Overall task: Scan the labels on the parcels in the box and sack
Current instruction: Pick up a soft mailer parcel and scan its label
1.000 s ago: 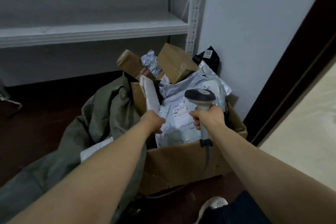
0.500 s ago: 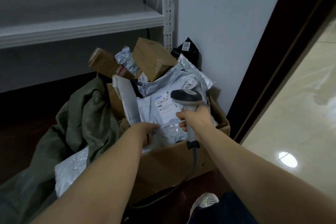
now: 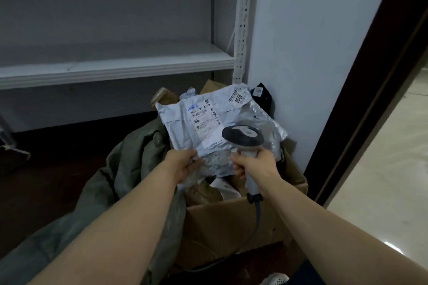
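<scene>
Above the box (image 3: 231,222), left hand (image 3: 180,165) pinches the mailer (image 3: 179,129) at its lower edge; right hand (image 3: 257,164) clasps the scanner (image 3: 243,136) just beside that pinch. Mailer probably light, limp, slippery: grip a corner, label (image 3: 203,120) above the thumb.

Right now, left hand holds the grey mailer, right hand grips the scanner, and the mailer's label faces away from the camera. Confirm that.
Wrong on the label: the head view shows it facing the camera, barcodes visible. Otherwise right: left hand holds the grey mailer, right hand grips the scanner.
</scene>
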Available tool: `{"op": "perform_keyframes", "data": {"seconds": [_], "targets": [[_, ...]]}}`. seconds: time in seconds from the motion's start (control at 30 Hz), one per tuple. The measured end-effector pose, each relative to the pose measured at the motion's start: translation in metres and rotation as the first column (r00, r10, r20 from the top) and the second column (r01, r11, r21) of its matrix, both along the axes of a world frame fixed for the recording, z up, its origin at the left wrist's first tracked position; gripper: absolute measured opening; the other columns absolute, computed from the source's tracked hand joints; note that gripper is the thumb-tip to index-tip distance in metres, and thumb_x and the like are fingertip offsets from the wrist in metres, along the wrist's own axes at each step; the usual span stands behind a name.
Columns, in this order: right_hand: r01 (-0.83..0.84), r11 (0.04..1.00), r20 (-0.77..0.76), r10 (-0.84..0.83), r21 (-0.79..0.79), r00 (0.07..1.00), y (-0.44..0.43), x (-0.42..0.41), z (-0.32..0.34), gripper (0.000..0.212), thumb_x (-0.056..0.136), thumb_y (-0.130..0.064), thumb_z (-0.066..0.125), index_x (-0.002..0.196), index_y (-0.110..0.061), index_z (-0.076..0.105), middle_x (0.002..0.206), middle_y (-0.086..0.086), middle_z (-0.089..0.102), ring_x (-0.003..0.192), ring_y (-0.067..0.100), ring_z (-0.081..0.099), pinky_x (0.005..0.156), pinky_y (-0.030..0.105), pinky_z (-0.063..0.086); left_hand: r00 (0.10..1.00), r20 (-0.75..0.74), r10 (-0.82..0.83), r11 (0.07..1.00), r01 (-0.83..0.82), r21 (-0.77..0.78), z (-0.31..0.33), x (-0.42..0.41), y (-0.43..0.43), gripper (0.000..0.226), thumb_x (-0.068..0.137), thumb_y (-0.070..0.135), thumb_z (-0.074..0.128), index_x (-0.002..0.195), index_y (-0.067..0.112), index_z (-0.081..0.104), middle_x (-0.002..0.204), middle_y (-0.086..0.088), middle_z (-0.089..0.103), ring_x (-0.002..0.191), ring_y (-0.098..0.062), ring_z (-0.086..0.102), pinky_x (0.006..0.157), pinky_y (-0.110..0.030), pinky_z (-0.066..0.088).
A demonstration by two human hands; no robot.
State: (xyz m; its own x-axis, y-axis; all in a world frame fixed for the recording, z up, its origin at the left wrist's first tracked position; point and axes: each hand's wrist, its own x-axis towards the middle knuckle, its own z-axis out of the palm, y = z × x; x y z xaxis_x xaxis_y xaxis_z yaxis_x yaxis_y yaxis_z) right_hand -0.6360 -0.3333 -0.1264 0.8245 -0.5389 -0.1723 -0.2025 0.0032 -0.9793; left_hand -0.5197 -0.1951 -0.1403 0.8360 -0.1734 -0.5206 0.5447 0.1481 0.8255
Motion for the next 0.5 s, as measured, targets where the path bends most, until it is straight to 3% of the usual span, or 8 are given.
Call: {"op": "perform_keyframes", "data": {"seconds": [0.13,0.27,0.33,0.4,0.5], "targets": [[-0.112,0.993,0.033,0.111,0.034,0.993,0.031,-0.002,0.016,0.014,0.084,-0.005,0.07,0.077,-0.002,0.058,0.054,0.009,0.055,0.045,0.017,0.047,0.047,0.028,0.042,0.994,0.059,0.088,0.996,-0.087,-0.021,0.011,-0.003,0.036,0.037,0.092,0.012,0.062,0.126,0.0,0.053,0.115,-0.017,0.06,0.096,-0.031,0.059,0.045,-0.032,0.057],[-0.064,0.993,0.069,0.057,0.099,0.996,0.05,0.003,0.029,0.017,0.082,-0.006,0.072,0.07,-0.004,0.06,0.053,0.008,0.057,0.04,0.014,0.048,0.046,0.026,0.044,0.988,0.069,0.136,0.991,-0.135,-0.02,0.018,-0.011,0.059,0.035,0.095,0.013,0.058,0.127,0.001,0.052,0.12,-0.02,0.057,0.102,-0.033,0.057,0.076,-0.04,0.055],[0.01,0.991,0.088,-0.022,0.131,0.996,0.051,0.006,0.035,0.015,0.08,-0.003,0.072,0.071,-0.003,0.06,0.055,0.01,0.057,0.037,0.013,0.047,0.044,0.025,0.043,0.993,0.047,0.111,0.994,-0.112,0.017,0.02,-0.016,0.068,0.029,0.094,0.012,0.058,0.121,0.002,0.053,0.117,-0.019,0.059,0.104,-0.034,0.058,0.067,-0.041,0.059],[0.059,0.99,0.084,-0.07,0.126,0.994,0.049,0.008,0.038,0.012,0.08,-0.001,0.07,0.077,-0.002,0.059,0.058,0.01,0.057,0.035,0.013,0.045,0.042,0.024,0.04,0.997,0.03,0.077,0.995,-0.079,0.055,0.022,-0.019,0.077,0.017,0.094,0.01,0.059,0.109,0.005,0.053,0.097,-0.015,0.058,0.086,-0.03,0.057,0.048,-0.039,0.056],[0.087,0.994,0.038,-0.089,0.059,0.995,0.044,0.006,0.036,0.012,0.081,0.0,0.068,0.08,-0.003,0.056,0.059,0.011,0.054,0.04,0.015,0.043,0.042,0.024,0.037,0.998,0.015,0.066,0.993,-0.068,0.099,0.024,-0.023,0.089,0.015,0.093,0.007,0.059,0.106,0.006,0.051,0.082,-0.01,0.049,0.073,-0.028,0.05,0.047,-0.039,0.054]]}}
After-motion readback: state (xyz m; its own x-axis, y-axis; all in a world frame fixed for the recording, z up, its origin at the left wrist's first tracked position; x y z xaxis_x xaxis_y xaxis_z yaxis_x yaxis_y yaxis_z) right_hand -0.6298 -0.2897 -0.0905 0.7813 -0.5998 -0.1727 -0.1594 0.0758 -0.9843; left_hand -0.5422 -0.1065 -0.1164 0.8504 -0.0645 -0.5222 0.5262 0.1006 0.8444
